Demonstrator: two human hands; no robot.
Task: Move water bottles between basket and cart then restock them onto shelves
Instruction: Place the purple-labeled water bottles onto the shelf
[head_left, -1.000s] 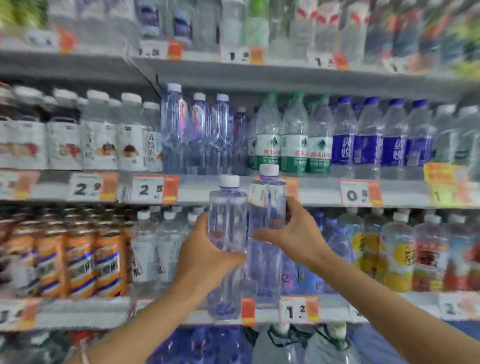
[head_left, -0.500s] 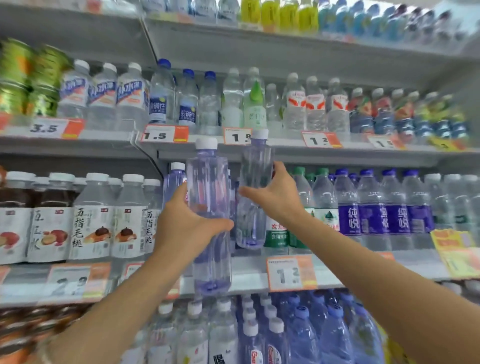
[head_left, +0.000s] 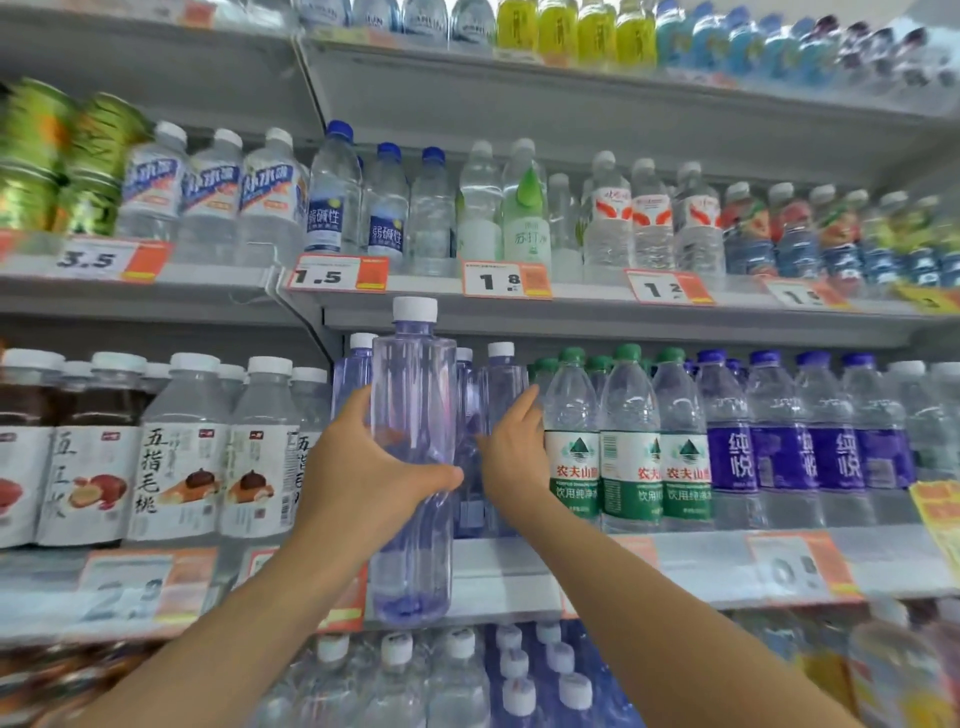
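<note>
The left hand (head_left: 363, 478) grips a violet-tinted water bottle (head_left: 413, 441) upright before the shelf (head_left: 675, 566). The right hand (head_left: 511, 457) rests against a second violet bottle (head_left: 500, 410) standing among its row, perhaps still gripping it, beside green-labelled bottles (head_left: 628, 441).

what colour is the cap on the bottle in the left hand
White, on a clear purple-tinted bottle held by the left hand; the head view shows it.

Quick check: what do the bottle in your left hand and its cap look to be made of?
The purple-tinted bottle looks like thin clear plastic with a glossy finish: the shelf shows through it and its lower body is ribbed. Its white cap seems opaque matte plastic; any ridging is too blurred to tell.
</note>
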